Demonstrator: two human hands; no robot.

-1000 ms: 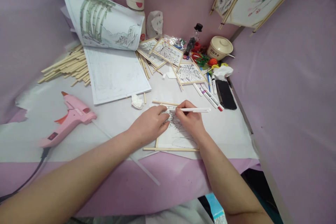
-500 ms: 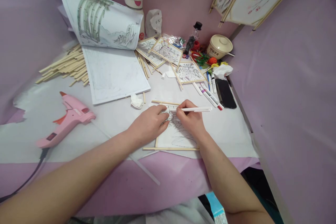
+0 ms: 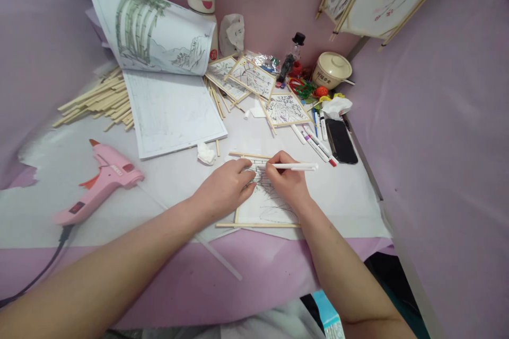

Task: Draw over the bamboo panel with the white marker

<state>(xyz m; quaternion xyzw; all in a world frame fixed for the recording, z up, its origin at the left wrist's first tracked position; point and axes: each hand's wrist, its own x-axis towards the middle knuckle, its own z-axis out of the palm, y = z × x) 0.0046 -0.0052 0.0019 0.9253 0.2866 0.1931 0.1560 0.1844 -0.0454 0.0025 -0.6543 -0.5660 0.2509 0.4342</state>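
A stick-framed sheet with a black line drawing point(image 3: 278, 212) lies near the table's front edge. My left hand point(image 3: 227, 184) rests on its upper left part, fingers a little apart and holding nothing. In my right hand point(image 3: 287, 177) is a slim white pen point(image 3: 298, 167), pinched between thumb and fingers. The pen points left, its tip end over the upper part of the drawing, close to my left fingertips. My right wrist covers the sheet's right edge.
A pink glue gun point(image 3: 103, 180) lies at left, below a pile of wooden sticks point(image 3: 99, 99). Behind is an open picture pad point(image 3: 175, 111). Several markers point(image 3: 318, 145), a black phone point(image 3: 341, 141), a lidded pot point(image 3: 332, 70) and small framed drawings point(image 3: 287, 108) stand or lie at back right.
The pen and my right hand have shifted very slightly left. My left hand stays in place on the sheet.
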